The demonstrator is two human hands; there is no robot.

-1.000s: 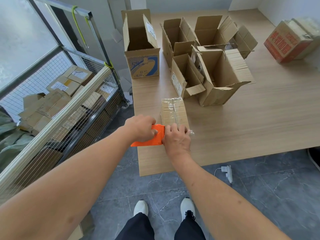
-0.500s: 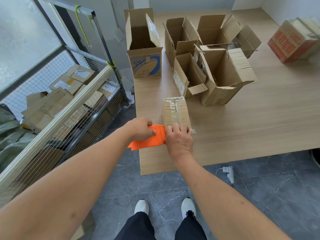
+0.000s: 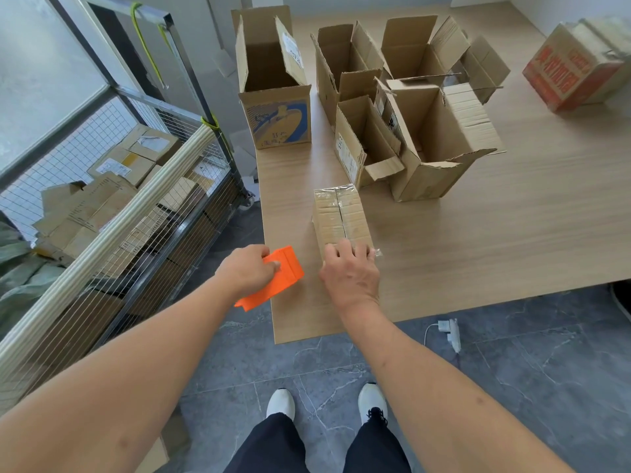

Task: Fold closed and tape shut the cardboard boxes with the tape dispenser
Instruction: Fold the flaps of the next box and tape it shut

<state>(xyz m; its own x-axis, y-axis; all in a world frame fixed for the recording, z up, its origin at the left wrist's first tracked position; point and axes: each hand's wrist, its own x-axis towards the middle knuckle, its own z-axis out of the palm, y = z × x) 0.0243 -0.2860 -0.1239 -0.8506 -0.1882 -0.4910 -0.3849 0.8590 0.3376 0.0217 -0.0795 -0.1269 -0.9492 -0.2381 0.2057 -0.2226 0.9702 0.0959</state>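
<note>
My left hand grips the orange tape dispenser at the table's near left corner; my right hand presses relaxed fingers on the taped box beside it; a loose tape end could lift and reopen the seam.

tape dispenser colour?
Bright orange plastic tape dispenser, gripped by the left hand; the head view shows it.

Light wood-grain table is seen at 12–3 o'clock, over dark grey marbled floor tiles. Wire-mesh cage trolley w/ metal frame stands at 9 o'clock, frosted window behind. White power adapter lies at 4 o'clock.
</note>
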